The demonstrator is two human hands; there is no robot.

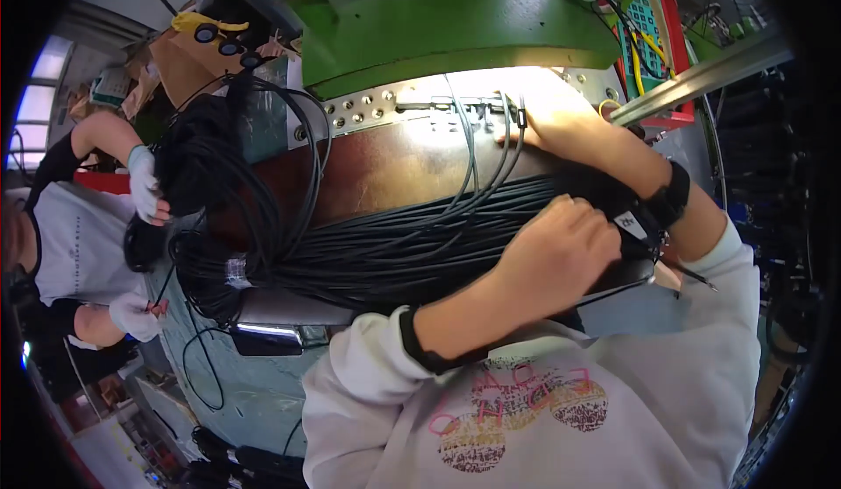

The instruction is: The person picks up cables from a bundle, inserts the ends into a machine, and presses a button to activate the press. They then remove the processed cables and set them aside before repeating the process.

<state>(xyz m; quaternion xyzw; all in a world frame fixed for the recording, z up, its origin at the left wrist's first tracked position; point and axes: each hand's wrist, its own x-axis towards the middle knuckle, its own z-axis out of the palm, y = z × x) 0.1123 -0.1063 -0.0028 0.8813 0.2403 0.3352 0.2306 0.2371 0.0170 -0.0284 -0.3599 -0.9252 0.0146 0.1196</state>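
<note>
Stretching sideways, the cable bundle [412, 244] lies nearer the curled left hand [563, 242] than the right hand [561, 114] (neither grip shows).

Left hand [568, 242] curled into a fist, right hand [554, 111] extended farther forward, partly washed out by glare.
</note>
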